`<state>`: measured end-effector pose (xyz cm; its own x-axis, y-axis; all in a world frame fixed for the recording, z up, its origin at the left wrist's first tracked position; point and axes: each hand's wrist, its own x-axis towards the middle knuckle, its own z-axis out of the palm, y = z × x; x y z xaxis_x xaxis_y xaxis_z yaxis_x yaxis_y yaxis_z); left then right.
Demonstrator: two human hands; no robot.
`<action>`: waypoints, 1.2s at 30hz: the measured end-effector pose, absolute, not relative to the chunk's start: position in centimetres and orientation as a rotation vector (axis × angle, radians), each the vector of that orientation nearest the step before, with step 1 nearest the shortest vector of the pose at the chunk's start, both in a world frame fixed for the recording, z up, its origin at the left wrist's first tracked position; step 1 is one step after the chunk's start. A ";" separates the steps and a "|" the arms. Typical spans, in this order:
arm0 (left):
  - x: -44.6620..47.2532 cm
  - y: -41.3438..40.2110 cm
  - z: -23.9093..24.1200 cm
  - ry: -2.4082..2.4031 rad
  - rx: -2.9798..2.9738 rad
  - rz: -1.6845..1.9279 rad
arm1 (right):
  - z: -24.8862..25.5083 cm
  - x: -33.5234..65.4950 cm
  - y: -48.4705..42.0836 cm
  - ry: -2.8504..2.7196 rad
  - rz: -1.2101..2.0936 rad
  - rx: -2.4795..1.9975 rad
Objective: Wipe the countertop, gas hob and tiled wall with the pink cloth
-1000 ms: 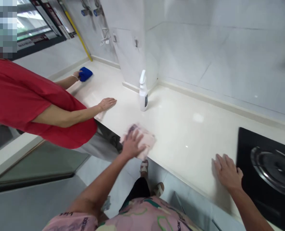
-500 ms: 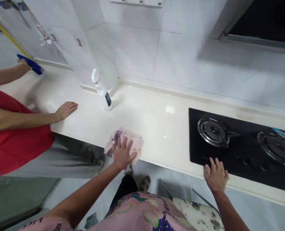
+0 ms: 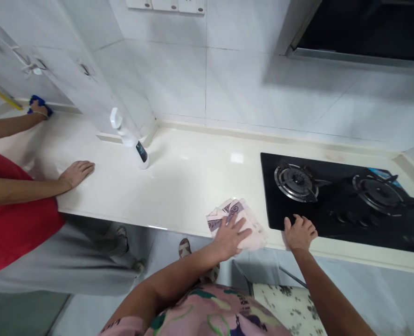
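My left hand (image 3: 231, 238) lies with spread fingers on a pale pink cloth (image 3: 254, 227) with purple lettered bands, pressing it against the front of the white countertop (image 3: 182, 196). The cloth reaches the counter's front edge, just left of the stove. My right hand (image 3: 300, 233) rests on the front edge of the black gas stove (image 3: 319, 212), its fingers apart and slightly bent, with nothing held in it.
A white spray bottle (image 3: 132, 142) stands by the wall corner. On the left a co-worker in a red top (image 3: 14, 210) leans a hand (image 3: 77, 173) on the counter and holds a blue cloth (image 3: 41, 103) at the back. A range hood (image 3: 364, 32) overhangs the stove. A patterned stool (image 3: 286, 305) stands below.
My left hand has slid the pink cloth rightward along the counter, closer to the stove. My right hand stays at the stove's front edge. The view has shifted right.
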<state>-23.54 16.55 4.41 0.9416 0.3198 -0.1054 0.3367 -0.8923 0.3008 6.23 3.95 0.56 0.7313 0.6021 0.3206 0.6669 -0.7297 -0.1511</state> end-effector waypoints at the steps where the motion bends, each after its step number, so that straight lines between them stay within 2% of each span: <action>1: -25.3 17.2 4.5 0.480 2.789 -0.095 | 0.5 6.1 4.0 -1.012 -0.384 -2.653; 4: -32.8 20.1 5.2 0.650 2.799 -0.145 | 0.5 5.8 3.9 -1.014 -0.400 -2.625; 8: -42.9 25.3 6.4 1.198 2.772 -0.183 | 0.8 5.6 4.0 -1.013 -0.371 -2.647; 12: -45.9 29.0 7.3 1.593 2.684 -0.280 | 1.1 5.4 4.3 -1.022 -0.363 -2.682; 16: -40.5 31.1 7.8 1.662 2.608 -0.277 | 1.1 5.2 4.6 -1.031 -0.373 -2.703; 29: -11.0 39.5 8.2 1.360 2.582 -0.078 | 1.3 5.1 5.1 -1.070 -0.390 -2.707; 32: -6.6 39.0 8.1 1.249 2.603 -0.032 | 1.2 5.2 5.0 -1.070 -0.370 -2.721; 36: -4.3 34.5 7.4 0.988 2.672 -0.027 | 1.3 5.3 5.0 -1.046 -0.351 -2.723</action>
<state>-4.27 34.55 7.38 0.7643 0.6341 -0.1175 0.6396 -0.7219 0.2643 5.30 5.00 1.33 0.7210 0.6289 0.2910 0.6771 -0.7286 -0.1029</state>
